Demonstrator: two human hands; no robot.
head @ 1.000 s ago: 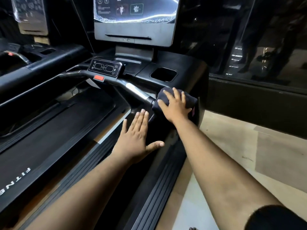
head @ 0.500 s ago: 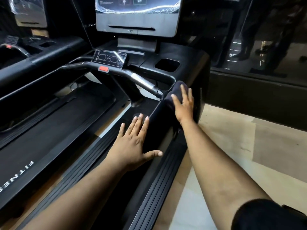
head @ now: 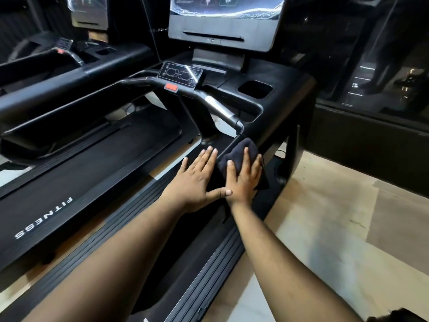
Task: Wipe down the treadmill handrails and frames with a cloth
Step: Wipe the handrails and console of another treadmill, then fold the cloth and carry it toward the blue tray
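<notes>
From the head view, my right hand (head: pixel 243 180) lies flat, fingers straight, pressing a soft, dark, bunched cloth (head: pixel 239 154) onto the treadmill's matte black side frame (head: pixel 274 133), just below the end of the curved handrail (head: pixel 218 108) with its shiny metal strip. My left hand (head: pixel 195 180) rests open beside it, palm down, thumb reaching toward my right wrist. The ribbed side rail (head: pixel 209 270) runs beneath my forearms.

Black cloth (head: pixel 241 156), black treadmill frame (head: pixel 287 108), red button (head: pixel 171 86), apparently pale floor (head: pixel 325 228).
</notes>
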